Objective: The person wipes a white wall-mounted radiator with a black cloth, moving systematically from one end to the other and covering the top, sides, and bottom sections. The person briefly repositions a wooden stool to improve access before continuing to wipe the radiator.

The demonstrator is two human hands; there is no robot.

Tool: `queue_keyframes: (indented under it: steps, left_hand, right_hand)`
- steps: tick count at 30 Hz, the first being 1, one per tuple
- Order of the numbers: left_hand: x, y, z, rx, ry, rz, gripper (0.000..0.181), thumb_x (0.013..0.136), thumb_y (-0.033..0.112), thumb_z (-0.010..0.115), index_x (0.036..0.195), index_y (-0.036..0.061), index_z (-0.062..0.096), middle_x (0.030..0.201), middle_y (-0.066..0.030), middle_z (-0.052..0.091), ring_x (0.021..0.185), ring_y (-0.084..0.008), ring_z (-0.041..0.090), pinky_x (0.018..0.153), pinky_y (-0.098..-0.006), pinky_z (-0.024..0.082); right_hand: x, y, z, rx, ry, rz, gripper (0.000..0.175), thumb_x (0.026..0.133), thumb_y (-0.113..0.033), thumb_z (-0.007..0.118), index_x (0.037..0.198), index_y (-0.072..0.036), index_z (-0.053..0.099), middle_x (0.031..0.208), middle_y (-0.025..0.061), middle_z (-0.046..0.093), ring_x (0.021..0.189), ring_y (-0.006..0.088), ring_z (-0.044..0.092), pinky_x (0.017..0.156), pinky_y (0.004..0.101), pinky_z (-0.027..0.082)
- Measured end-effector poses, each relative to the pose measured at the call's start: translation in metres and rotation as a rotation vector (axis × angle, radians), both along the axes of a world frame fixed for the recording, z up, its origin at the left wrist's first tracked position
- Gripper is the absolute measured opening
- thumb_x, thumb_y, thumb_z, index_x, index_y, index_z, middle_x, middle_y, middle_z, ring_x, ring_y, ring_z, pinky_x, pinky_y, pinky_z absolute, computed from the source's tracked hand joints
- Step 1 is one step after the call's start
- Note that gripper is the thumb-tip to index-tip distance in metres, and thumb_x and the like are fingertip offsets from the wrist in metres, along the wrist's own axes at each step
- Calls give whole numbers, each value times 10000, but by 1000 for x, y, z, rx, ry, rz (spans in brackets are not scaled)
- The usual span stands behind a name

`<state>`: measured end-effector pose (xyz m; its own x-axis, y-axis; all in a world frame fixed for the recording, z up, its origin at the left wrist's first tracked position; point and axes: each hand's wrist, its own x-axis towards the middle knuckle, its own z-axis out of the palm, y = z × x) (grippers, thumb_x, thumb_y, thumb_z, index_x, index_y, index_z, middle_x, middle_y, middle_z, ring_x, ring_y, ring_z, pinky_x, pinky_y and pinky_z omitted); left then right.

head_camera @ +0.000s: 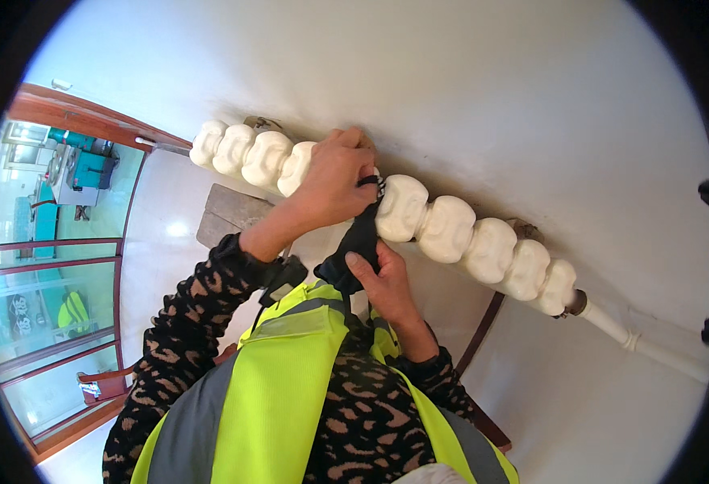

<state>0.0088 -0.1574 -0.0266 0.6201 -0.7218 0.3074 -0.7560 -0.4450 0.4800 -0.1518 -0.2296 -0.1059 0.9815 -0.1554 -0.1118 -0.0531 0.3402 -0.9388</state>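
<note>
A cream-painted column radiator point(448, 228) runs slantwise along the wall before me. My left hand point(340, 175) reaches over its top near the middle and pinches one end of a black cloth item point(360, 239), which has a small black-and-white patterned edge. The cloth hangs from there down the near side of the radiator towards my vest. Lower down, my right hand point(388, 281) holds it near its wider part, with the thumb in front and the other fingers partly hidden behind the fabric. Whether the item is a glove, a sock or a rag cannot be told.
A pale pipe point(617, 339) leaves the radiator's right end along the wall point(542, 109). A grey-brown wooden board or stool top point(233, 212) lies beyond my left forearm. To the left, a wood-framed glass partition point(46, 260) stands before a room with teal equipment point(91, 169).
</note>
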Motion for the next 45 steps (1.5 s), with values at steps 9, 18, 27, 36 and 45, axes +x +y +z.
queue_keyframes:
  steps: [9, 18, 27, 36, 45]
  left_hand:
    - [0, -14, 2, 130, 51, 134, 135, 637, 92, 709, 712, 27, 617, 893, -150, 562, 926, -370, 529, 778, -455, 452]
    - [-11, -10, 7, 203, -91, 186, 97, 652, 120, 678, 722, 55, 660, 951, -98, 579, 990, -343, 520, 816, -463, 439]
    - [-12, -18, 8, 77, -365, 30, 163, 622, 61, 728, 763, 56, 647, 990, -88, 573, 1008, -337, 528, 834, -458, 442]
    - [-20, -21, 5, 179, -146, 96, 107, 650, 90, 698, 738, 56, 646, 1003, -85, 568, 1028, -333, 513, 840, -452, 421]
    - [-27, 8, 6, 128, -164, -16, 95, 620, 62, 672, 689, 55, 608, 960, -112, 533, 1005, -337, 499, 827, -448, 396]
  right_hand:
    - [1, -3, -5, -3, -8, -23, 298, 928, -230, 653, 1049, 38, 606, 868, 34, 634, 784, 90, 533, 726, 282, 482]
    - [0, 1, -10, -46, -55, -90, 279, 932, -241, 647, 998, 27, 605, 837, 33, 618, 761, 91, 507, 705, 282, 470]
    - [8, 11, -8, -66, -32, -153, 281, 929, -241, 643, 972, 32, 591, 793, 37, 599, 733, 103, 489, 689, 296, 459]
    - [-4, 14, -19, -42, -36, -149, 288, 935, -257, 638, 1003, 12, 560, 816, 59, 581, 752, 125, 499, 690, 301, 456]
    - [-9, 19, -30, -210, -3, -130, 273, 926, -240, 637, 991, 17, 568, 789, 77, 605, 720, 140, 539, 668, 322, 478]
